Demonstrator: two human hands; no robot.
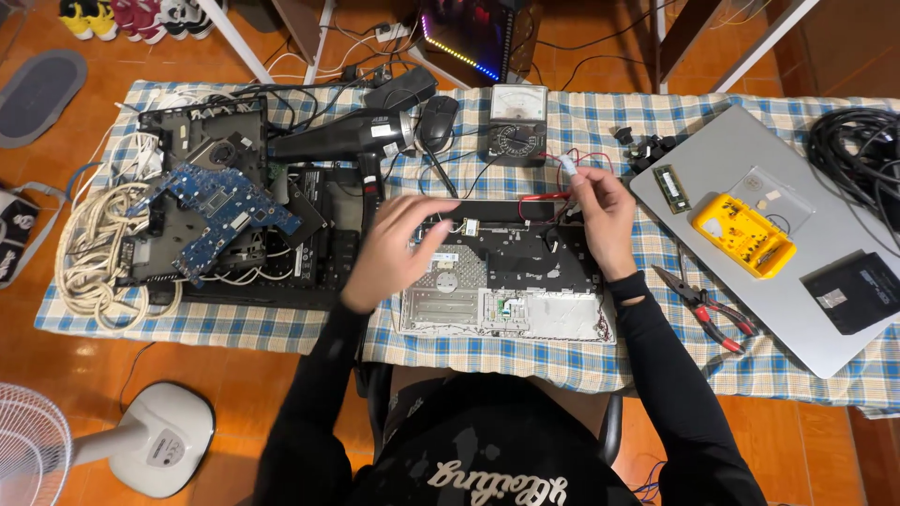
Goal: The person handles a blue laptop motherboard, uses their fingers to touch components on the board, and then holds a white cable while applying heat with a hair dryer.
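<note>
**Inspector:** Checked cloth (pixel 647 328), blue and white, covered the whole bench. Where were your hands on it?

**Me:** Both were at centre frame, over the opened laptop base (pixel 506 281). My left hand (pixel 398 248) lay across its left part, fingers stretched toward the small card (pixel 468 226) near the top edge, nothing gripped, fingers loosely apart. My right hand (pixel 605 215) was pinched together on a white probe tip (pixel 566 166), just above the base's upper right corner, with red leads (pixel 548 196) trailing from it.

**Inspector:** And the instrument?

**Me:** The analog meter (pixel 517 122) stood at top centre, just behind the base. I could not read its needle.

**Inspector:** Surroundings?

**Me:** Black hair dryer (pixel 347 136) and mouse (pixel 437 120) above left; a stripped chassis with a blue circuit board (pixel 220 211) far left, beside coiled pale cable (pixel 89 253). To the right, red-handled pliers (pixel 708 314), a grey laptop lid (pixel 806 328) carrying a yellow case (pixel 745 234).

**Inspector:** Your judgement on doing it well?

**Me:** I judged it best to steady the base with the left hand, keep the probe pinch firm and low, and hold the leads clear of the board edges.
</note>
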